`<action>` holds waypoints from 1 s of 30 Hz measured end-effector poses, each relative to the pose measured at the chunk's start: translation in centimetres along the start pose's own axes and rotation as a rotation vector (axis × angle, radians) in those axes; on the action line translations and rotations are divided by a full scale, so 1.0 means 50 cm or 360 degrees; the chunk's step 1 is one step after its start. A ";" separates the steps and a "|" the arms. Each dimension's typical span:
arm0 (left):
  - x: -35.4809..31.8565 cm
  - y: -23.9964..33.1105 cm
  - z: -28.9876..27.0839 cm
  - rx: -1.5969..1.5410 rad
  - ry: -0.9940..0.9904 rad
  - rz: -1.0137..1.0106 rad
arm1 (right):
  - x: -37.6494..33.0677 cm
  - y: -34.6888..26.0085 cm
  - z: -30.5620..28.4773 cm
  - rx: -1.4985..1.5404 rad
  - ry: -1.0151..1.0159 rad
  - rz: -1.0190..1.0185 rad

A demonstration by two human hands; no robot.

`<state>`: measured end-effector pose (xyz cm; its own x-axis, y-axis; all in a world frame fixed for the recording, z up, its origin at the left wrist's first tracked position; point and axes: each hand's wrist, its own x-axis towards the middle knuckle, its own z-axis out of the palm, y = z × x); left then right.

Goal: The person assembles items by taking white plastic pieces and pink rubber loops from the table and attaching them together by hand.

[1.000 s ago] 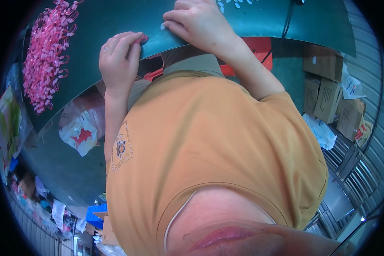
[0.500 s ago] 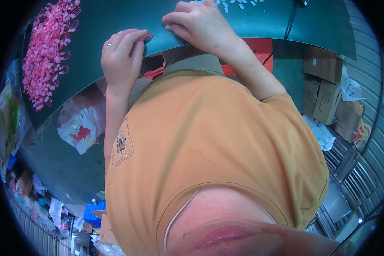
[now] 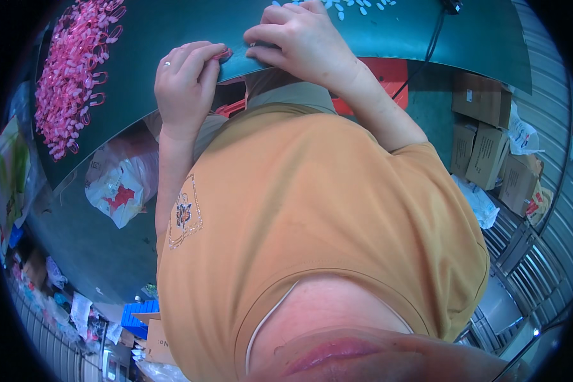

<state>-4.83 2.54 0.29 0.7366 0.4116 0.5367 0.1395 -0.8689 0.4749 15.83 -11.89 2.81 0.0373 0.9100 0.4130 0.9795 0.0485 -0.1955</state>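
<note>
Spreading across the top of the view, a smooth dark green desk (image 3: 172, 25), near edge bent by the lens. Below its right end, a stack of plain brown cardboard boxes (image 3: 488, 153), apparently unconnected with the work. Piled at the far left of the desk, well apart from both hands, a long heap of glossy pink looped pieces (image 3: 70, 83), with paler parts showing among the loops. Judged from its bulk and even look, most likely the done share, and a large one; impossible to count or check piece by piece.

At the near edge of the desk, the left hand (image 3: 186, 76), thumb and fingertips pinching. Just to its right, not touching it, the right hand (image 3: 302, 38), fingers curled, thumb and index finger close together. Cannot tell from this angle: gripping something small or merely poised. Farther right, a thin black cable (image 3: 433, 35) hanging over the desk edge.

Beyond the right hand, a loose scatter of small white oval pieces (image 3: 363, 11): probably the share left, though cut off at the top, hence no total. Lastly, between the left thumb and fingertips, a single small pink piece (image 3: 224, 55). Seemingly mid-work, not yet on the heap.
</note>
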 end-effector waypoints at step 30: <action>-0.002 0.017 0.018 -0.0134 0.0103 0.0012 | -0.006 0.036 0.033 0.0189 0.0026 0.0131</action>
<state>-4.21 1.54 0.00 0.6927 0.4245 0.5831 0.0761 -0.8470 0.5262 17.25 -11.39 0.87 0.1207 0.9061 0.4055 0.9427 0.0234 -0.3327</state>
